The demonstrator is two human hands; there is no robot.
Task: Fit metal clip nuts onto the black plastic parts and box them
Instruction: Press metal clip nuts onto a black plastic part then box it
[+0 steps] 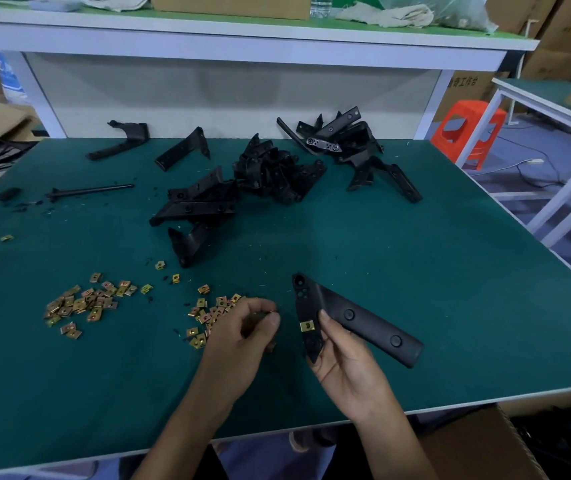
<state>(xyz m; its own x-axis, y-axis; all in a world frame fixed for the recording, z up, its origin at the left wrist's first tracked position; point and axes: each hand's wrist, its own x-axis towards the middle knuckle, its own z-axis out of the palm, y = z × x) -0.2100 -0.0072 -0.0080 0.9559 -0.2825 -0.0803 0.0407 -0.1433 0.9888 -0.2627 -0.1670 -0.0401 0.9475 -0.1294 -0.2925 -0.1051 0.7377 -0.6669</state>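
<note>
My right hand (343,358) grips a long black plastic part (363,320) just above the green table, its thumb on the part's inner edge. One brass-coloured clip nut (307,326) sits clipped on that edge, beside the thumb. My left hand (242,337) hovers at the edge of a scatter of loose clip nuts (208,311), fingers curled and fingertips pinched together; whether a nut is between them I cannot tell. A second heap of clip nuts (79,303) lies further left. Several more black plastic parts (270,171) are piled at the back of the table.
A black rod (90,191) and small black scraps lie at the far left. A cardboard box (478,445) stands below the table's near right edge. An orange stool (467,133) and a white frame stand to the right. A shelf runs above the table's back.
</note>
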